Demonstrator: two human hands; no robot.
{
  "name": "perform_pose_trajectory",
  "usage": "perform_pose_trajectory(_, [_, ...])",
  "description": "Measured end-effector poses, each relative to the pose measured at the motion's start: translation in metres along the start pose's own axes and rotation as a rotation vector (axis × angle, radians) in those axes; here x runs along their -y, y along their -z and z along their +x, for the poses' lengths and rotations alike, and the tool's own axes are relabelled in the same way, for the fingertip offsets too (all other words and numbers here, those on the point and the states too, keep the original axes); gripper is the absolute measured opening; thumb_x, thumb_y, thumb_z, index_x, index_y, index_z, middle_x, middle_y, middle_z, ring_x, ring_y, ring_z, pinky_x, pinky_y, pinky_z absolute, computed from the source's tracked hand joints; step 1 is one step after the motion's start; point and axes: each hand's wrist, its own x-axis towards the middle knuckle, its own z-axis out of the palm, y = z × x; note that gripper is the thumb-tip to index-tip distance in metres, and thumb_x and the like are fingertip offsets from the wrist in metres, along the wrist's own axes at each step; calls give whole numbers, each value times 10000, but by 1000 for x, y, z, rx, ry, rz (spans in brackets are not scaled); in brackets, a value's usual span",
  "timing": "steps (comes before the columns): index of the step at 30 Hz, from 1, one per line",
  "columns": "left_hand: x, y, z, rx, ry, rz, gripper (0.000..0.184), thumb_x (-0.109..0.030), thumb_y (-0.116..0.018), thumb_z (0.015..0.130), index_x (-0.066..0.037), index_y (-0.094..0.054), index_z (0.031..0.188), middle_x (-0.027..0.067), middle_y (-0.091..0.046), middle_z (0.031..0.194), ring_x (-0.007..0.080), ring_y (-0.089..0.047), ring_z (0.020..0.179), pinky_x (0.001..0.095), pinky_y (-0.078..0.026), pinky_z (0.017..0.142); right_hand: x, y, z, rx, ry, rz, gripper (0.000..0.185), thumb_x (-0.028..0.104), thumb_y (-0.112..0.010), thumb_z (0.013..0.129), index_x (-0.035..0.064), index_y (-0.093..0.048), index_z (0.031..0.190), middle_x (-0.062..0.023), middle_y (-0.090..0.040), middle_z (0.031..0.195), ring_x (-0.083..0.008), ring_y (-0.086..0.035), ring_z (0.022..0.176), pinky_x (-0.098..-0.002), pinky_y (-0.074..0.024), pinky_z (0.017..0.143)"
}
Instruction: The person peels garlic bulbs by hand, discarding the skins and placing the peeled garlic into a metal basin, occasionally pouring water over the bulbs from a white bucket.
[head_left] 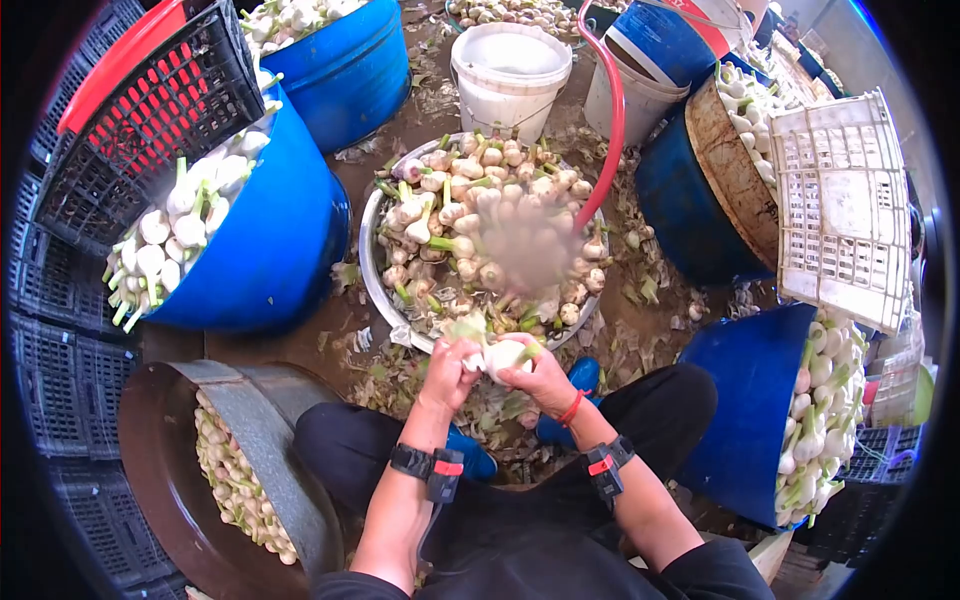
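A white garlic bulb [507, 360] is in my right hand [540, 378], whose fingers close around its right side. My left hand [450, 374] is pinched close against the bulb's left side, on pale garlic skin [470, 327] that sticks up past the fingers. Just beyond both hands stands a wide metal basin [372, 270] heaped with garlic bulbs [465, 215], some with short green stems. A blurred spot hides part of the heap.
Blue tubs of garlic stand at left [270, 235] and right [735, 400]. A metal tub [265, 425] of small bulbs sits by my left knee. A white bucket [510, 75], a red hose [613, 130] and a white crate [840, 210] are farther out. Peelings [390, 380] litter the floor.
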Motion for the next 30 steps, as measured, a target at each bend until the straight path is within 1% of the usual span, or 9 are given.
perform_pose_trajectory(1, [-2,12,6,148,-74,-81,152,-36,-485,800,-35,-543,941,25,-557,708,90,-514,502,194,-414,433,-2,1,1,59,6,100,551,186,-698,720,76,-429,1188,-28,-514,1013,-102,-529,835,-229,-463,670])
perform_pose_trajectory(5, [1,-31,-13,-78,-93,86,129,-92,-515,858,-32,-540,969,31,-583,838,127,-573,767,251,-472,718,-9,-6,5,-13,130,179,438,164,-656,756,57,-480,1143,-16,-556,955,-97,-542,815,-220,-451,717])
perform_pose_trajectory(10, [15,-21,-10,-157,-252,328,166,-43,-582,793,-31,-549,955,10,-583,815,97,-550,706,245,-462,658,-6,1,10,-170,83,124,248,158,-541,843,12,-536,1043,-58,-561,992,-124,-567,858,-260,-471,727])
perform_pose_trajectory(13, [34,2,-17,14,-43,1106,219,35,-576,665,-40,-550,869,-13,-536,795,71,-482,712,214,-430,660,-7,5,12,-193,178,473,315,294,-462,883,20,-543,1017,-55,-560,985,-147,-562,830,-282,-447,773])
perform_pose_trajectory(18, [27,-24,-29,316,-48,1039,383,-9,-596,715,-57,-495,1081,43,-529,1019,102,-499,953,258,-445,775,-24,12,24,-341,151,719,269,318,-433,895,82,-516,992,-27,-594,888,-157,-566,824,-296,-446,752])
perform_pose_trajectory(20, [13,-51,-21,13,106,165,508,-36,-600,770,-95,-379,1223,60,-516,1074,153,-526,969,305,-472,784,-37,10,25,-445,162,557,280,295,-404,909,50,-508,996,-51,-583,888,-160,-567,825,-295,-455,734])
perform_pose_trajectory(24, [-3,-37,17,135,178,606,410,-85,-612,795,-48,-409,1149,37,-575,845,82,-509,624,231,-427,526,-24,17,50,-599,237,197,221,242,-410,912,52,-468,1009,-41,-549,871,-134,-552,735,-275,-465,635])
perform_pose_trajectory(28, [-12,1,43,-195,-399,915,239,-87,-592,793,-21,-527,1013,40,-573,785,85,-520,653,214,-430,586,75,62,130,-610,335,175,282,242,-437,907,38,-423,1101,-57,-517,912,-132,-545,769,-279,-476,670])
perform_pose_trajectory(30, [-17,9,33,-234,-303,772,238,-51,-570,806,-5,-496,1028,36,-583,807,112,-559,725,221,-446,614,146,76,190,-693,411,210,367,313,-456,898,27,-420,1126,-72,-514,973,-158,-534,819,-313,-456,734])
